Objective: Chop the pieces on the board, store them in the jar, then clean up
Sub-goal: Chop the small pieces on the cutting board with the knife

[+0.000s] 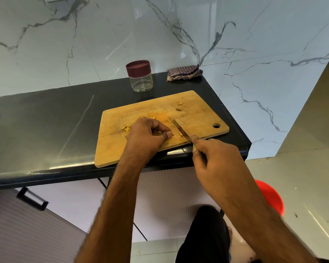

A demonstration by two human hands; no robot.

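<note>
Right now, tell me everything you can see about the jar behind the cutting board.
The jar is a small clear cylinder, plastic or glass by its look, with a dark maroon lid closed on top. It appears empty. It stands upright on the black counter, near the marble wall and just behind the wooden cutting board. Nothing else touches it.

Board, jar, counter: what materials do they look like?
Board: wood or bamboo, matte tan, knife-scored with a seam line.
Jar: clear body, glass or plastic, can't tell; maroon lid looks like plastic.
Counter: polished black stone or similar, judging by its glossy reflections.
</note>
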